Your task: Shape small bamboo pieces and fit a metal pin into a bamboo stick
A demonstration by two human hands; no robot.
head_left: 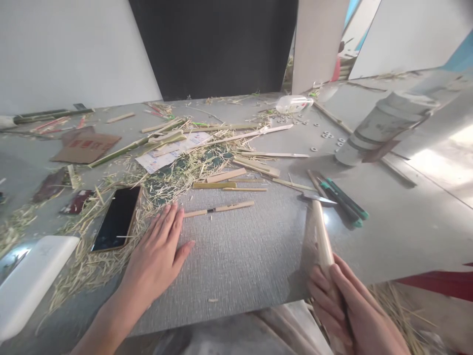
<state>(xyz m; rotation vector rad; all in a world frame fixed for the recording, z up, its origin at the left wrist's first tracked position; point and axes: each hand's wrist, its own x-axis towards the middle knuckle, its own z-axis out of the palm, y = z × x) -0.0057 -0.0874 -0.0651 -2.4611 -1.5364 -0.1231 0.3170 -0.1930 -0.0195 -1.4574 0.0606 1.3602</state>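
Observation:
My left hand (157, 246) lies flat on the grey table with its fingers stretched out. Its fingertips are at the near end of a thin bamboo stick (232, 206) with a dark band and small markings. Wrapped round a pale wooden handle (322, 236) is my right hand (347, 301), at the table's front right. A narrow, pointed metal head (320, 198) sits crosswise at the handle's top, giving a hammer-like tool raised above the table. Just beyond lie green-and-black pen-like tools (342, 199). Several short bamboo strips (219, 185) lie ahead of my left hand.
Bamboo shavings (199, 162) spread across the middle and left. A phone (117, 217) and a white case-like object (37, 281) lie left; cardboard (86, 146) lies behind them. Small white rings (327, 134), a plastic bottle (293, 104) and a large grey-white cylinder (384, 125) are at the right.

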